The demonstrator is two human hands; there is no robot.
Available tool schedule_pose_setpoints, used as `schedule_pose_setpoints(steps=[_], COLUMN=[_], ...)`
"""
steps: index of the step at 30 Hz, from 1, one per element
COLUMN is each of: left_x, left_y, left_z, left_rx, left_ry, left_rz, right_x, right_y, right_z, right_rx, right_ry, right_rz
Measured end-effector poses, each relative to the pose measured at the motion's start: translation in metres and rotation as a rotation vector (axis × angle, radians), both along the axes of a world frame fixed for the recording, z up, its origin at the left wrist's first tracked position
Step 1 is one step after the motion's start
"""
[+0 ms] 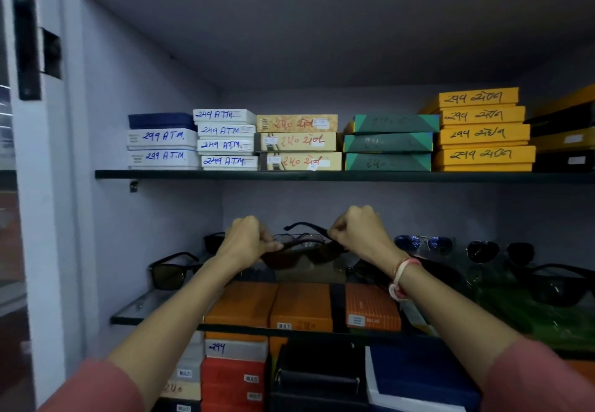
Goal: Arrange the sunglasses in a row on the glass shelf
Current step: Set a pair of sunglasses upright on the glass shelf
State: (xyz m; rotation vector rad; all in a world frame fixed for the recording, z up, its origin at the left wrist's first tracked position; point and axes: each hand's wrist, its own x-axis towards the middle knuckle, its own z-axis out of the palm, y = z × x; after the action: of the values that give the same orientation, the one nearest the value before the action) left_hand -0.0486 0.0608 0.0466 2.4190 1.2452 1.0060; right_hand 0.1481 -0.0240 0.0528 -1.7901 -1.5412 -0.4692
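Observation:
A dark brown pair of sunglasses (299, 255) is held above the middle of the glass shelf (128, 315). My left hand (244, 241) grips its left end and my right hand (357, 233) grips its right end, where one arm sticks out toward the back. More pairs rest on the shelf: a black pair (170, 271) at the left, a blue mirrored pair (421, 244), a dark aviator pair (499, 250) and a large black pair (557, 286) at the right. A clear-lensed pair sits behind the held one, partly hidden.
The shelf above (322, 176) carries stacks of white, cream, green and yellow boxes. Through and below the glass I see orange boxes (301, 307), red ones, a black case and a blue box. A white wall closes the left side.

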Motion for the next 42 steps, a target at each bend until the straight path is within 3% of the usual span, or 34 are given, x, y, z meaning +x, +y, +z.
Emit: schedule_pose_setpoints(steps=[6,14,20,26,35,42], left_x=[-0.009,-0.01,-0.016,-0.03,-0.024,-0.027], left_y=[0.003,0.019,0.033,0.039,0.034,0.014], left_z=[0.009,0.002,-0.006,-0.017,-0.018,-0.008], left_rx=[0.013,-0.049,-0.107,-0.202,-0.161,-0.058], left_ry=[0.061,0.037,0.035,0.014,0.016,-0.02], left_rz=[0.049,0.153,0.186,0.176,0.215,0.211], right_x=[-0.012,-0.023,-0.033,-0.032,-0.035,-0.013], right_y=[0.001,0.006,0.012,0.014,0.017,-0.01], right_z=[0.0,-0.019,-0.026,-0.033,-0.036,-0.022], right_rx=[0.013,-0.075,-0.145,-0.179,-0.202,-0.168], right_ry=[0.218,0.323,0.351,0.541,0.535,0.398], right_rz=[-0.127,-0.215,-0.21,-0.089,-0.133,-0.163])
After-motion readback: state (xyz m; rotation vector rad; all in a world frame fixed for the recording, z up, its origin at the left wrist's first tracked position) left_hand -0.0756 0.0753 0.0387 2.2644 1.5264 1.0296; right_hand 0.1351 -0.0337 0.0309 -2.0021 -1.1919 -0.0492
